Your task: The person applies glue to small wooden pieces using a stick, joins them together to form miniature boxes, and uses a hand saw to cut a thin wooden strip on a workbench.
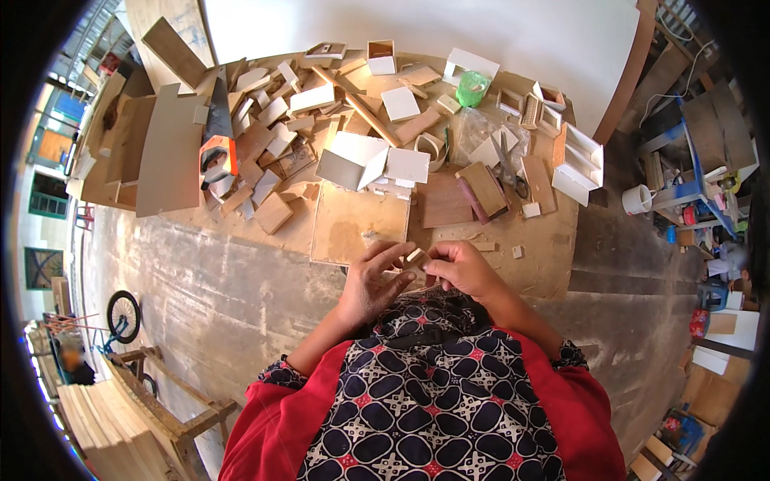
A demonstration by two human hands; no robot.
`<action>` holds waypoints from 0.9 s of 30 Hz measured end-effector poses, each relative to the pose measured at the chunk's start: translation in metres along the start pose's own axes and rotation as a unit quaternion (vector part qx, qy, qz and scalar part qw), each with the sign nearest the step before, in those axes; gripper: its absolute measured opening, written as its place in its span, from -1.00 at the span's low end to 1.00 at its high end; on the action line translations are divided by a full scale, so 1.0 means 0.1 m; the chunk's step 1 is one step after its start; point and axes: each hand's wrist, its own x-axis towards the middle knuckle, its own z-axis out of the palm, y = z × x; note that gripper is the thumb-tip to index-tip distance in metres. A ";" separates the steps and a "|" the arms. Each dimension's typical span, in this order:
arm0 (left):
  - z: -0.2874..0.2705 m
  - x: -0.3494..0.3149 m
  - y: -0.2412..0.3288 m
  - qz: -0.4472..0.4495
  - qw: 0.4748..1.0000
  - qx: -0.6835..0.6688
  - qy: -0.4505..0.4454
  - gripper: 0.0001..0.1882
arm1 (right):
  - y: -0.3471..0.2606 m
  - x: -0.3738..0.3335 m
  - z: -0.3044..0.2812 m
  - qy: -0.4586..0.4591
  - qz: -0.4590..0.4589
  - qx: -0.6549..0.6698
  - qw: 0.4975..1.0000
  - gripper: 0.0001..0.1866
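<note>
Close in front of my body, a small wooden block (416, 258) with a pale top edge is held up near the table's front edge. My right hand (467, 271) pinches its right side between thumb and fingers. On the other side, my left hand (373, 282) has its thumb and forefinger apart around the block's left end; whether the fingertips touch it is hard to see. Just beyond the hands lies a flat light wooden board (361, 220). White panels (361, 160) stand joined at angles at its far edge.
Wood offcuts (273, 132) heap the worktable's left half, with an orange-handled handsaw (217, 160) beside them. Scissors (507, 164), a green plastic roll (473, 88), a brown block (483, 192) and small white boxes (577, 160) lie right. A wooden frame (172, 401) stands on the floor left.
</note>
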 end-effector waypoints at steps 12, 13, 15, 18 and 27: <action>0.06 -0.15 -0.18 0.073 0.995 0.027 0.063 -0.78 | -0.13 -0.12 0.30 0.118 -0.285 -0.264 0.914 -0.80; 0.06 -0.17 -0.18 0.093 0.993 0.025 0.069 -0.76 | -0.11 -0.11 0.31 0.130 -0.319 -0.290 0.893 -0.80; 0.05 -0.20 -0.12 0.051 0.994 -0.001 0.094 -0.74 | -0.07 -0.10 0.34 0.153 -0.385 -0.341 0.844 -0.79; 0.04 -0.25 -0.17 0.028 0.991 -0.010 0.128 -0.70 | -0.06 -0.11 0.36 0.171 -0.441 -0.387 0.792 -0.77; -0.23 -0.24 -0.51 -0.005 0.966 0.133 0.221 -0.71 | 0.04 0.18 0.34 0.207 -0.279 -0.305 0.887 -0.85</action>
